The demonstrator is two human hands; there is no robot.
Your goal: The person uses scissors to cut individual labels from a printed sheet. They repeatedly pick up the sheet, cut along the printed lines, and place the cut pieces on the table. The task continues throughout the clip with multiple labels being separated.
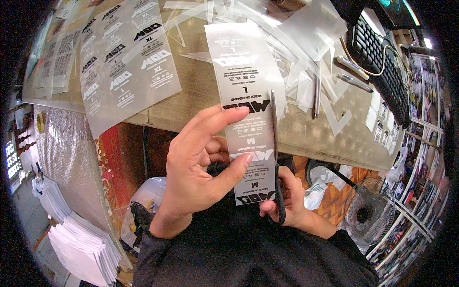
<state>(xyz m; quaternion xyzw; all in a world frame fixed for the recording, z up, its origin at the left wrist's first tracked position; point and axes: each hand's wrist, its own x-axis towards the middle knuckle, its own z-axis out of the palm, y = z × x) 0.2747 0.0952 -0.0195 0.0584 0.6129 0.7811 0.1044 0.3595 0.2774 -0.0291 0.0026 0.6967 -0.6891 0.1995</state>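
Note:
My left hand (198, 167) pinches a long translucent film strip (245, 86) printed with black and white clothing labels, thumb and forefinger on its left edge near the lower end. My right hand (289, 198) grips the black handles of a pair of scissors (275, 138). The blades point away from me and run up along the strip's right edge. The strip reaches from in front of my chest out over the wooden table (201, 91).
A larger sheet of printed labels (126, 57) lies on the table at left. Cut film scraps (306, 43), two pens (351, 67), small cut labels (380, 124) and a black keyboard (382, 62) lie at right. White stacks (81, 244) stand lower left, a fan (370, 215) lower right.

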